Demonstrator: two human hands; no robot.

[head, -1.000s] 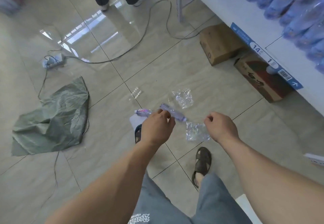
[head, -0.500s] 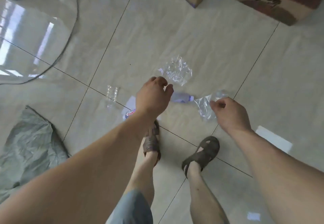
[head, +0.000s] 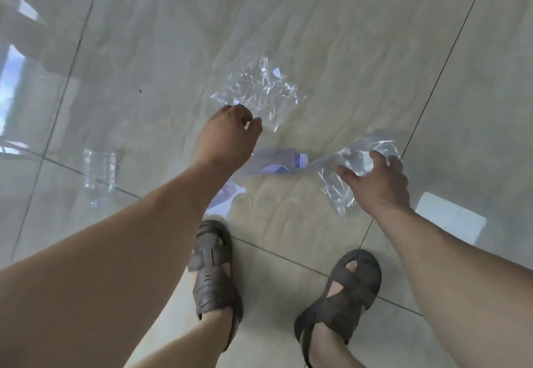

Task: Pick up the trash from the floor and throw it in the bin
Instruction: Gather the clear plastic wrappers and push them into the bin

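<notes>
A crumpled clear plastic sheet [head: 261, 90] lies on the tiled floor ahead. My left hand [head: 227, 137] is at its near edge, thumb and fingers pinched on the plastic. To the right, my right hand [head: 377, 183] grips a second crumpled clear wrapper [head: 354, 160] between thumb and fingers. Between my hands lies a flattened bottle with a purple cap [head: 277, 161], untouched. A clear empty bottle [head: 99, 168] lies to the left. A white scrap of paper [head: 222, 202] peeks out from under my left forearm. No bin is in view.
My two feet in brown sandals [head: 213, 269] [head: 343, 289] stand just behind the trash. The glossy beige tiles [head: 331, 21] show window reflections at the left and a bright patch at the right.
The view has dropped closer to the floor. My left hand moved forward from over the bottle to the far plastic sheet. My right hand spread over the near wrapper and closed on it.
</notes>
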